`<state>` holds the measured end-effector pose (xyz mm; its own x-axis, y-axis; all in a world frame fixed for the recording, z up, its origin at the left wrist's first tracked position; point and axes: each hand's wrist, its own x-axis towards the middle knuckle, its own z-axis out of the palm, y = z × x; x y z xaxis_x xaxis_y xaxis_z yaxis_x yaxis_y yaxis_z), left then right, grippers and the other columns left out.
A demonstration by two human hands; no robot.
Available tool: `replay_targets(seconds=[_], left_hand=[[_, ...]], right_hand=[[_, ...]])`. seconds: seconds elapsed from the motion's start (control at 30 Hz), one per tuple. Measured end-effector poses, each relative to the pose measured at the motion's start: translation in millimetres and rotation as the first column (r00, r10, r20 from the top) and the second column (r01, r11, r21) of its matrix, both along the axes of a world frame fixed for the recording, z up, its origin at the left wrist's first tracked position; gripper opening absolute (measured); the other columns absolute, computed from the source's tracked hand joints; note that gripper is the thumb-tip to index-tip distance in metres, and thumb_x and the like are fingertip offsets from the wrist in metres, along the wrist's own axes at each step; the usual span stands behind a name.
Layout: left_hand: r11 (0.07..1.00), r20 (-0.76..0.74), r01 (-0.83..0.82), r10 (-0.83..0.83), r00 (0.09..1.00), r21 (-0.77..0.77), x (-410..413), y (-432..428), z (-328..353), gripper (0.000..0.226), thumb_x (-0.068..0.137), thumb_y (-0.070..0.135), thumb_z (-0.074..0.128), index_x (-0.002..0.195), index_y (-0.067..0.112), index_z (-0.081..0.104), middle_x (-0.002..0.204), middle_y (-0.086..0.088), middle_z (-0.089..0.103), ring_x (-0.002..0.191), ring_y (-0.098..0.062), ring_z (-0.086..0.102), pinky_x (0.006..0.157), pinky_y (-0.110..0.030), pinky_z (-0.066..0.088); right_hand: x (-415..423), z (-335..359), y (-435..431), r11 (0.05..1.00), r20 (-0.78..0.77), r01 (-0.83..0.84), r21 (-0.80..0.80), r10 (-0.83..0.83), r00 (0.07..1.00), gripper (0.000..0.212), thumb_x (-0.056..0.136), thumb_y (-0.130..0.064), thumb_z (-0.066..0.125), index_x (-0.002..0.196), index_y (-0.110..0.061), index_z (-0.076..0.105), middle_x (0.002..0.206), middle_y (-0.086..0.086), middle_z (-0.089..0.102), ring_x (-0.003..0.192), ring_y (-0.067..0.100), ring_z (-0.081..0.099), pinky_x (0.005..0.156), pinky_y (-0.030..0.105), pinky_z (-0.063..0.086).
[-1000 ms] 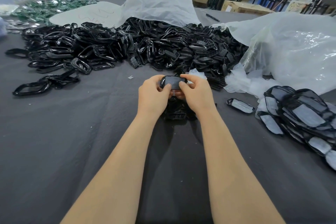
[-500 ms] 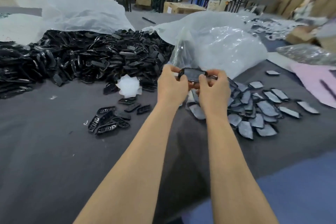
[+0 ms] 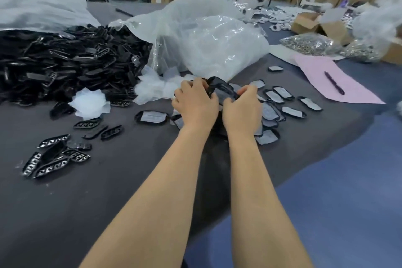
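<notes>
A black oval plastic piece with a grey film face (image 3: 221, 90) is held between both hands above the dark table (image 3: 130, 180). My left hand (image 3: 195, 104) grips its left end with curled fingers. My right hand (image 3: 242, 109) grips its right end, thumb on the near edge. Below and to the right lies a spread of several similar film-covered pieces (image 3: 291, 102). Part of the held piece is hidden by my fingers.
A large heap of black plastic frames (image 3: 65, 65) fills the left back. A clear plastic bag (image 3: 208, 43) stands behind my hands. Small black grille parts (image 3: 56, 154) lie at the near left. A pink sheet with a pen (image 3: 334, 82) lies right. Cardboard boxes (image 3: 315, 22) sit at the far right.
The view has swung right, from the black heap to the pile of film-covered pieces. Both hands kept hold of the piece and lowered it towards that pile.
</notes>
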<state>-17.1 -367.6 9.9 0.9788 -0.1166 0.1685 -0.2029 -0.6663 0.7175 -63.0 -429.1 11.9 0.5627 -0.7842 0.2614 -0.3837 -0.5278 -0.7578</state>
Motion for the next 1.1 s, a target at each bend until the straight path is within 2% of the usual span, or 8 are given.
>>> replay_targets(seconds=[0.13,0.23,0.47,0.63,0.7,0.8,0.97,1.1], left_hand=[[0.971,-0.049,-0.019,0.007,0.999,-0.239,3.1,10.4,9.3,0.029,0.091,0.032,0.06,0.115,0.018,0.057,0.125,-0.004,0.053,0.121,-0.025,0.045,0.102,-0.04,0.034],[0.91,-0.011,-0.016,0.012,1.0,-0.415,6.9,35.5,20.3,0.024,0.09,0.024,0.06,0.111,0.012,0.059,0.118,-0.006,0.059,0.115,-0.024,0.052,0.1,-0.04,0.041],[0.841,0.03,-0.195,0.243,0.969,-0.505,22.5,157.8,25.5,0.013,0.092,0.015,0.057,0.105,0.012,0.057,0.103,-0.001,0.061,0.092,-0.011,0.055,0.078,-0.015,0.04],[0.775,-0.022,-0.403,0.45,0.893,-0.486,25.6,260.6,10.8,0.008,0.093,0.016,0.055,0.1,0.019,0.052,0.098,0.005,0.058,0.09,-0.008,0.054,0.072,-0.013,0.038],[0.745,-0.049,-0.471,0.511,0.858,-0.472,24.7,297.7,3.4,0.01,0.093,0.015,0.055,0.103,0.017,0.054,0.105,0.0,0.06,0.091,-0.009,0.054,0.071,-0.01,0.038],[0.665,-0.114,-0.575,0.602,0.79,-0.476,25.7,349.5,-9.0,0.017,0.093,0.012,0.054,0.109,0.012,0.057,0.117,-0.007,0.06,0.097,-0.011,0.052,0.08,-0.017,0.038],[0.616,-0.096,-0.678,0.708,0.7,-0.402,23.9,395.4,-17.5,0.023,0.093,0.01,0.048,0.114,0.01,0.059,0.125,-0.012,0.056,0.111,-0.022,0.054,0.09,-0.023,0.037],[0.617,-0.081,-0.713,0.735,0.674,-0.334,29.0,423.1,-23.6,0.032,0.096,0.009,0.043,0.126,0.009,0.055,0.128,-0.012,0.055,0.115,-0.024,0.052,0.091,-0.021,0.035]], right_hand=[[3.8,5.6,18.2,0.998,0.186,0.004,-0.069,0.009,0.983,0.018,0.089,-0.013,0.053,0.106,-0.013,0.051,0.078,-0.008,0.049,0.076,0.015,0.045,0.064,0.028,0.028],[11.4,11.8,45.4,0.993,0.325,-0.098,-0.067,0.115,0.939,0.01,0.089,-0.015,0.057,0.098,-0.013,0.055,0.064,-0.013,0.048,0.072,0.015,0.05,0.059,0.026,0.028],[45.1,15.2,158.8,0.879,0.393,-0.477,-0.015,0.444,0.806,0.008,0.091,-0.018,0.06,0.09,-0.011,0.059,0.067,-0.014,0.052,0.07,0.011,0.054,0.061,0.019,0.033],[63.1,3.2,254.5,0.694,0.283,-0.719,0.031,0.684,0.673,0.014,0.093,-0.015,0.053,0.094,-0.009,0.065,0.077,-0.007,0.06,0.075,0.013,0.057,0.058,0.014,0.036],[70.7,-2.8,288.3,0.61,0.167,-0.792,0.024,0.779,0.604,0.021,0.095,-0.014,0.049,0.104,-0.008,0.066,0.094,0.002,0.067,0.09,0.019,0.061,0.068,0.02,0.039],[78.5,-10.8,336.0,0.501,-0.021,-0.865,0.018,0.865,0.501,0.03,0.095,-0.013,0.044,0.118,-0.011,0.064,0.122,0.009,0.061,0.112,0.025,0.055,0.089,0.03,0.042],[89.7,-20.5,378.7,0.449,-0.142,-0.894,0.001,0.885,0.444,0.034,0.095,-0.011,0.042,0.123,-0.014,0.06,0.14,0.011,0.045,0.129,0.029,0.04,0.101,0.035,0.036],[99.2,-28.9,406.9,0.48,-0.223,-0.877,0.005,0.856,0.467,0.039,0.096,-0.011,0.039,0.132,-0.019,0.054,0.156,0.012,0.021,0.142,0.03,0.019,0.113,0.038,0.024]])
